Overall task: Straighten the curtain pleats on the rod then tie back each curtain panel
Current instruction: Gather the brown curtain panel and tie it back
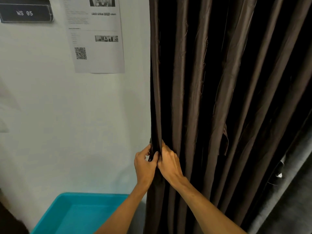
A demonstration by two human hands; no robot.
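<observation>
A dark brown curtain panel (211, 81) hangs in long vertical pleats over the right half of the view. Its left edge runs straight down next to the white wall. My left hand (144, 164) pinches that outer edge at about waist height, fingers curled round the fold. My right hand (168, 162) grips the neighbouring pleat right beside it, the two hands touching. A short strip of the same brown fabric (225, 141) dangles from a pleat further right. The rod is out of view above.
A turquoise plastic tub (55, 215) stands on the floor at the lower left, close to the curtain's foot. On the wall hang a printed sheet with a QR code (96, 39) and a dark sign reading WS 05 (25, 13). Grey floor (287, 200) at lower right.
</observation>
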